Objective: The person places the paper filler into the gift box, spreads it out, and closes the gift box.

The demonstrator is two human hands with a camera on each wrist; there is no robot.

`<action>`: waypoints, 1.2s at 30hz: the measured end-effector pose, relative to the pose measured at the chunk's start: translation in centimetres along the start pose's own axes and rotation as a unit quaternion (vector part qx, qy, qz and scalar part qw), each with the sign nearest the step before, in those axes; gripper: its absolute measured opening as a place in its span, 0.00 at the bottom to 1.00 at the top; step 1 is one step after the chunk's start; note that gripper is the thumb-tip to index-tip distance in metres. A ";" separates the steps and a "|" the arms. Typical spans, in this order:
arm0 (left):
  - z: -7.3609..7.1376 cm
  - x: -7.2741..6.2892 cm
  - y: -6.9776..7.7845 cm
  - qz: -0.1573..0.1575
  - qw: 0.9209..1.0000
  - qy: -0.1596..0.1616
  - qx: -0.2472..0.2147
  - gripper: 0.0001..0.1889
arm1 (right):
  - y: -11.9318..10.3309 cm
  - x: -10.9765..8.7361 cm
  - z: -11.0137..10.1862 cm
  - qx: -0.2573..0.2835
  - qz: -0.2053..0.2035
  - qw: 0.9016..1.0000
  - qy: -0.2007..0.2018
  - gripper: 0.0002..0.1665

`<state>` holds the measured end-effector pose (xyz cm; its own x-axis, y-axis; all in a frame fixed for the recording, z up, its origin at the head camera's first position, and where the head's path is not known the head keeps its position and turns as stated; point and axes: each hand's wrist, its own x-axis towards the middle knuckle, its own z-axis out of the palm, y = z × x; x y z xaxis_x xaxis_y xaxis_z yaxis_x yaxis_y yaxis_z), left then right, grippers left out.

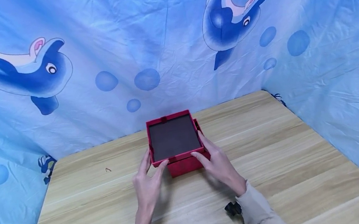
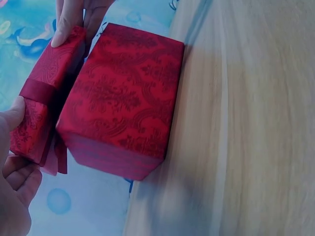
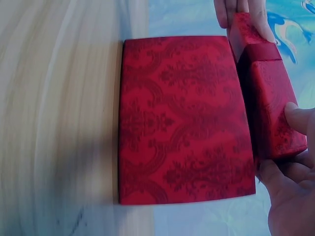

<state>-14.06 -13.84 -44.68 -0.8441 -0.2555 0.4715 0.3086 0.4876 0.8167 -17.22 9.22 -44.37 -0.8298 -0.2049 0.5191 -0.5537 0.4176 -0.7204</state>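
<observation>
A shallow red box lid, dark panel facing up inside its rim, is held over a deeper red patterned box. My left hand grips the lid's left front corner, thumb on the front side. At the right front corner my right hand holds it likewise. In the left wrist view a dark red ribbon crosses the lid's side, and a ribbon tail hangs below. The right wrist view has the box standing on the table, the lid tilted above it. The box's inside is mostly hidden.
The box stands near the back edge of a light wooden table. A blue dolphin-print curtain hangs right behind and along the sides. One tiny reddish scrap lies on the wood to the left.
</observation>
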 end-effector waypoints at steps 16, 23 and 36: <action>1.4 0.0 0.9 -0.036 0.998 -0.040 -0.015 0.40 | 1.2 0.3 -2.0 0.045 -0.034 0.998 -0.004 0.46; 1.5 0.1 0.8 -0.029 0.999 -0.032 -0.018 0.40 | 1.2 0.3 -1.8 0.056 -0.024 0.998 -0.004 0.44; 1.6 0.7 1.0 0.001 0.999 -0.011 -0.039 0.33 | 0.0 1.0 -1.1 0.196 0.080 0.974 0.084 0.32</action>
<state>-15.03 -12.22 -44.08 -0.8524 -0.2361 0.4666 0.3426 0.4218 0.8395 -18.02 10.01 -43.31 -0.9025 -0.0037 0.4307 -0.4302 0.0555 -0.9010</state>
